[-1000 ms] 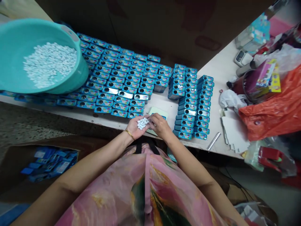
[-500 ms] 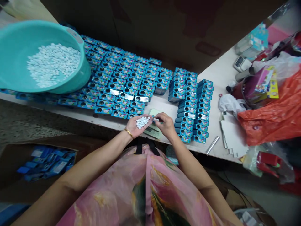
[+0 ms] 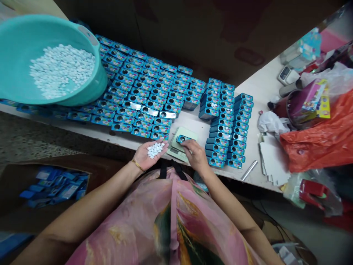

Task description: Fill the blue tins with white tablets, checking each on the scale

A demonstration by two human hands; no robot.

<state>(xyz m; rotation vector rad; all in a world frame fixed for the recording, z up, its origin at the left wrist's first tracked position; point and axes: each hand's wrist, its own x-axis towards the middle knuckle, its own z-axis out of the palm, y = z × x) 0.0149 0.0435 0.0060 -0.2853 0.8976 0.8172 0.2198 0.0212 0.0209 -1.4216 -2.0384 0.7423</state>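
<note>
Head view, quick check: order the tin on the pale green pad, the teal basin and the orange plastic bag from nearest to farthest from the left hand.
From the left hand:
1. tin: just to the hand's right, on the pale green pad.
2. teal basin: up and to the left.
3. orange plastic bag: far right, at the table's end.

Glossy metal tins (image 3: 145, 117) — smooth plastic basin (image 3: 96, 86)

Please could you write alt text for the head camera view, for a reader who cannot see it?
The left hand cups white tablets while the right hand touches a blue tin on a pale green pad. Rows of matching tins lie beside a teal basin holding more tablets.
</note>
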